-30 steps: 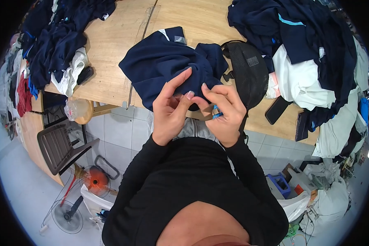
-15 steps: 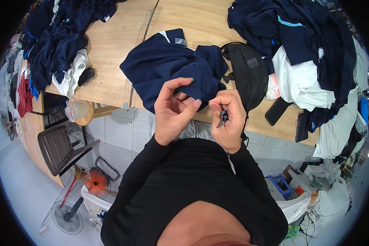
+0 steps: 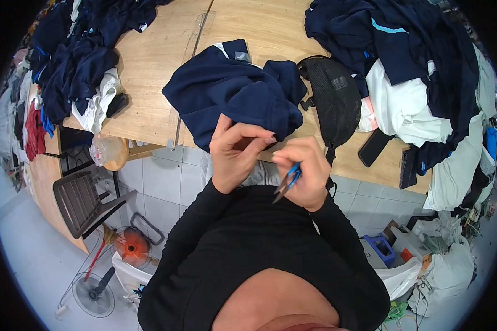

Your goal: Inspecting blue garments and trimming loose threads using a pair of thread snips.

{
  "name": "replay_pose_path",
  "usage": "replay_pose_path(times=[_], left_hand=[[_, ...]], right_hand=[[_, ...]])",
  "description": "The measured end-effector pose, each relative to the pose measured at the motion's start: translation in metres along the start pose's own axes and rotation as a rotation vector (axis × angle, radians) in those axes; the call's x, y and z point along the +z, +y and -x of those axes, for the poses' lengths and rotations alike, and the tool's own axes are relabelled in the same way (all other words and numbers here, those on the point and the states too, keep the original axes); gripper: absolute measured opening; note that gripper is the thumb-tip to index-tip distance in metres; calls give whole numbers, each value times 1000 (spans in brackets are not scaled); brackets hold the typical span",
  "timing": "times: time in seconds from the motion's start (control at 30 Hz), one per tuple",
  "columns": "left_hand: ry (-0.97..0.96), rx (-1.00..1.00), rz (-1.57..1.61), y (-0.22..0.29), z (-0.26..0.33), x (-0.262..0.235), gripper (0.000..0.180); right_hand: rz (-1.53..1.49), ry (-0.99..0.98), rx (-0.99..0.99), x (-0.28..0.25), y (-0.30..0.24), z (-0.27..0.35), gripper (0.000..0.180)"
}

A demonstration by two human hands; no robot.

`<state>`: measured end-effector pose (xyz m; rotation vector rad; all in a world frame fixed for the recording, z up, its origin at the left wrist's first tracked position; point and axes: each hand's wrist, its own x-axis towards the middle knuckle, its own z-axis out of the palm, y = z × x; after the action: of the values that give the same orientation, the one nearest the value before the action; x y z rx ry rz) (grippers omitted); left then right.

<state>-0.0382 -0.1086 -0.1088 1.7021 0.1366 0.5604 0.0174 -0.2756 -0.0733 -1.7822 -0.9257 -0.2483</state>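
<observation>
A navy garment (image 3: 237, 83) lies bunched at the table's near edge, with a small grey-white patch at its far end. My left hand (image 3: 234, 154) is closed at its near edge, thumb and forefinger pinched together against the cloth; what exactly lies between the tips is too small to see. Close by on the right, my right hand (image 3: 306, 174) is curled round small snips (image 3: 288, 182) with blue handles, their blades pointing down and back toward me. Its thumb and forefinger are pinched together near the left fingertips.
Right of the garment lies a black mesh bag (image 3: 331, 99), then a black phone (image 3: 374, 148). Navy clothes (image 3: 403, 49) and white cloth (image 3: 400, 107) pile up at the right. Another navy pile (image 3: 77, 66) covers the left side. A brown chair (image 3: 77, 201) and a fan (image 3: 94, 292) stand at lower left.
My left thumb and forefinger have come together from apart. The snips have swung in my right hand, so their blades now show pointing down. The right hand has shifted slightly left.
</observation>
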Motion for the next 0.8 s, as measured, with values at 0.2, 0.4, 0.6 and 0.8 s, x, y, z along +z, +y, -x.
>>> replay_pose_path(times=[0.2, 0.4, 0.6, 0.8], left_hand=[[94, -254, 485, -8, 8, -2, 14], [67, -244, 583, -5, 9, -2, 15], [56, -184, 516, -8, 9, -5, 17], [7, -199, 440, -4, 8, -5, 16]], right_hand=[[-138, 98, 447, -10, 14, 8, 36], [-33, -24, 340, -6, 9, 9, 41], [150, 6, 147, -4, 18, 11, 41], [145, 53, 55, -2, 22, 2, 39]])
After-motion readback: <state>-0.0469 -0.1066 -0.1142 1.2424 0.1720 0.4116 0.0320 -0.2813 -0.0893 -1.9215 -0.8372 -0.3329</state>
